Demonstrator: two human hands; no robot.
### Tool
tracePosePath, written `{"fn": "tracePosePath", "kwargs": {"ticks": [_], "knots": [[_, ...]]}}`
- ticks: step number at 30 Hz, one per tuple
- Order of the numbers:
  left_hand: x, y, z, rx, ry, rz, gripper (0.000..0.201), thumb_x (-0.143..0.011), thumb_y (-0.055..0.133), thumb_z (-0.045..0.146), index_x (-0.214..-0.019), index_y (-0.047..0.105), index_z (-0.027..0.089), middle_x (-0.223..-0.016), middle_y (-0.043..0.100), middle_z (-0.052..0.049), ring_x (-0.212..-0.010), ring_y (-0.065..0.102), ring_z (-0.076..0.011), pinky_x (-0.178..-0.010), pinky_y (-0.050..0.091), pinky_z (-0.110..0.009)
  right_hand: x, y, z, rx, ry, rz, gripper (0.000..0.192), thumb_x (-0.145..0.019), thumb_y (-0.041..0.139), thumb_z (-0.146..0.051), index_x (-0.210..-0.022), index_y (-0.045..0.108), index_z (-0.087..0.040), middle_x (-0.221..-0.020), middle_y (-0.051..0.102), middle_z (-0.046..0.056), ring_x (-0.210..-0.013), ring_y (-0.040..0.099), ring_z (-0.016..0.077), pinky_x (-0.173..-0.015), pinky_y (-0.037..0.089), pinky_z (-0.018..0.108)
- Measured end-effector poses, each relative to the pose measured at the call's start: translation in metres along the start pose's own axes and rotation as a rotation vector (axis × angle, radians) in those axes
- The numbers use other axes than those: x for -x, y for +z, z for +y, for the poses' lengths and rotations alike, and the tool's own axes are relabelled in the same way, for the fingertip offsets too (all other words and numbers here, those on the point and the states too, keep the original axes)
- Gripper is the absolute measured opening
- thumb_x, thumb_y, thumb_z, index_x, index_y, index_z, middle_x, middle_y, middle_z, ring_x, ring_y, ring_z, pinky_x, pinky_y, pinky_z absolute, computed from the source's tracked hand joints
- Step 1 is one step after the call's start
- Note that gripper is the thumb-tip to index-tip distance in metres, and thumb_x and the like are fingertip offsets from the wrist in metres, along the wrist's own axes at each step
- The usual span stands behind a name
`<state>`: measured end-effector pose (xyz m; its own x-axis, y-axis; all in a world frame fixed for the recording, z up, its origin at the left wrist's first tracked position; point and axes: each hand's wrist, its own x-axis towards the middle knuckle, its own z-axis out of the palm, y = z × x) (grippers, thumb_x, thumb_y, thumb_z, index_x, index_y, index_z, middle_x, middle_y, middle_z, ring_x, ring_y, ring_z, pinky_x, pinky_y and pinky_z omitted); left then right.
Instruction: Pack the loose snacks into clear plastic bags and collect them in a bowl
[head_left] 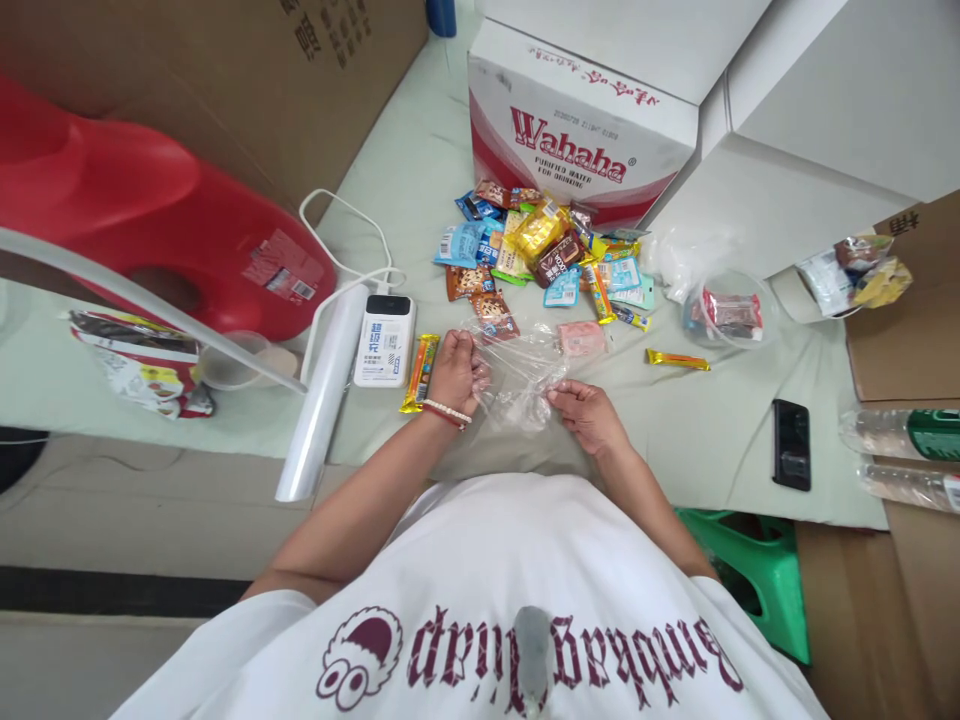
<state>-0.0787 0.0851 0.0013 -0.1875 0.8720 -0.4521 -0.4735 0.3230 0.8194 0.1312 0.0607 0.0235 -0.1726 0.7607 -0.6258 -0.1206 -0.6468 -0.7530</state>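
1. One clear, crinkled plastic bag — thin, limp film — catches the light in creases above the pale green worktop.
2. Beyond it sits a heap of snack packets, glossy foil and plastic in gold, brown, blue and green, against a smooth white-and-red carton.
3. Left of the bag are a slim bar in yellow wrapping, a white block with rounded corners and a black display, and a shiny cylindrical roll.
4. The bag lies between the two hands, which are apart from each other: the left hand curls its fingers closed on one side, while the right hand pinches the other between thumb and fingers.
5. A pink packet lies just beyond the right hand, beside the bag.
6. The bag's mouth and outline are hard to make out — the film is see-through — and the left fingertips are partly hidden. Two plastic bottles are cut off at the right edge.
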Motion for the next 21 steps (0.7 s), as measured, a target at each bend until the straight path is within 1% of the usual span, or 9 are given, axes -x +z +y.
{"fn": "tracePosePath", "kwargs": {"ticks": [6, 9, 11, 12, 14, 16, 17, 19, 21], "knots": [[-0.004, -0.011, 0.003, -0.126, 0.04, -0.006, 0.041, -0.089, 0.066, 0.06, -0.085, 0.043, 0.026, -0.061, 0.033, 0.009, -0.045, 0.029, -0.0085, -0.043, 0.02, -0.021, 0.016, -0.046, -0.012, 0.206, -0.049, 0.086, 0.045, -0.059, 0.091, -0.052, -0.084, 0.075, -0.018, -0.068, 0.068, 0.0, -0.046, 0.032, 0.0055, -0.043, 0.018, 0.023], [-0.008, -0.023, 0.006, -0.346, 0.123, 0.024, 0.036, -0.093, 0.06, 0.058, -0.087, 0.046, 0.025, -0.064, 0.04, 0.007, -0.049, 0.037, -0.0112, -0.048, 0.033, -0.024, 0.028, -0.074, -0.014, 0.246, -0.082, 0.15, 0.044, -0.063, 0.089, -0.054, -0.084, 0.073, -0.019, -0.067, 0.065, -0.002, -0.048, 0.033, 0.0065, -0.043, 0.019, 0.022], [-0.005, -0.026, 0.007, -0.603, 0.294, 0.108, 0.03, -0.093, 0.06, 0.053, -0.094, 0.052, 0.023, -0.075, 0.052, 0.001, -0.064, 0.053, -0.017, -0.065, 0.048, -0.031, 0.036, -0.09, -0.01, 0.277, -0.088, 0.189, 0.044, -0.065, 0.088, -0.055, -0.085, 0.072, -0.02, -0.067, 0.064, -0.002, -0.048, 0.033, 0.0067, -0.043, 0.02, 0.022], [0.0, -0.026, 0.006, -0.729, 0.406, 0.166, 0.03, -0.093, 0.061, 0.049, -0.102, 0.056, 0.021, -0.086, 0.058, -0.005, -0.079, 0.059, -0.0217, -0.078, 0.052, -0.037, 0.04, -0.096, -0.006, 0.295, -0.086, 0.202, 0.045, -0.065, 0.087, -0.056, -0.086, 0.071, -0.02, -0.067, 0.064, -0.002, -0.047, 0.033, 0.0068, -0.043, 0.02, 0.023], [0.013, -0.022, 0.002, -0.93, 0.645, 0.277, 0.042, -0.091, 0.065, 0.044, -0.12, 0.057, 0.016, -0.114, 0.062, -0.018, -0.114, 0.059, -0.0324, -0.105, 0.045, -0.051, 0.045, -0.101, 0.001, 0.328, -0.081, 0.209, 0.046, -0.068, 0.085, -0.059, -0.086, 0.071, -0.02, -0.068, 0.064, -0.001, -0.047, 0.033, 0.007, -0.043, 0.022, 0.023], [0.027, -0.016, -0.006, -1.072, 0.858, 0.283, 0.043, -0.092, 0.065, 0.039, -0.128, 0.059, 0.018, -0.131, 0.059, -0.02, -0.137, 0.048, -0.0372, -0.119, 0.03, -0.06, 0.049, -0.099, 0.008, 0.357, -0.079, 0.196, 0.047, -0.07, 0.083, -0.061, -0.088, 0.071, -0.02, -0.069, 0.065, -0.001, -0.048, 0.033, 0.0072, -0.044, 0.023, 0.023], [0.032, -0.012, -0.011, -1.139, 0.951, 0.211, 0.036, -0.093, 0.064, 0.034, -0.126, 0.062, 0.022, -0.131, 0.062, -0.017, -0.14, 0.047, -0.0362, -0.123, 0.024, -0.062, 0.05, -0.097, 0.011, 0.371, -0.08, 0.188, 0.048, -0.071, 0.082, -0.062, -0.09, 0.071, -0.019, -0.069, 0.065, -0.001, -0.049, 0.034, 0.0073, -0.044, 0.024, 0.023], [0.037, -0.009, -0.021, -1.273, 1.085, -0.076, 0.025, -0.096, 0.06, 0.025, -0.12, 0.067, 0.029, -0.123, 0.07, -0.009, -0.138, 0.053, -0.0302, -0.126, 0.019, -0.063, 0.052, -0.094, 0.014, 0.39, -0.083, 0.171, 0.05, -0.073, 0.081, -0.063, -0.092, 0.07, -0.019, -0.071, 0.065, -0.001, -0.05, 0.034, 0.0074, -0.046, 0.026, 0.023], [0.033, -0.011, -0.028, -1.4, 1.102, -0.381, 0.027, -0.099, 0.058, 0.027, -0.124, 0.068, 0.031, -0.127, 0.072, -0.007, -0.136, 0.057, -0.0276, -0.127, 0.016, -0.064, 0.055, -0.098, 0.014, 0.396, -0.08, 0.169, 0.051, -0.073, 0.08, -0.064, -0.093, 0.07, -0.019, -0.07, 0.063, -0.001, -0.05, 0.034, 0.0072, -0.046, 0.025, 0.023]]}}
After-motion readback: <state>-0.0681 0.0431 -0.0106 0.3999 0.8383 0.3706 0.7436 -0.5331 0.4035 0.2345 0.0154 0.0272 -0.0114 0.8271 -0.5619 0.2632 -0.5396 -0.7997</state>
